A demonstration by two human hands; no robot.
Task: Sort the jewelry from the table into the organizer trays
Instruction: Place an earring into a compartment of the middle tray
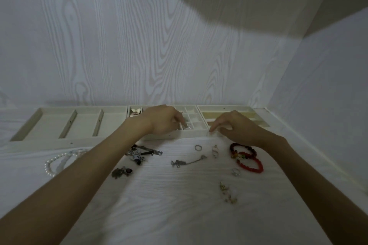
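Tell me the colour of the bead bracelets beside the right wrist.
The bead bracelets are red, one darker; the head view shows this best.

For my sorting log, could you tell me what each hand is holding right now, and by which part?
The left hand reaches into the middle tray; any held item is hidden. The right hand seems to pinch a small pale piece by its top.
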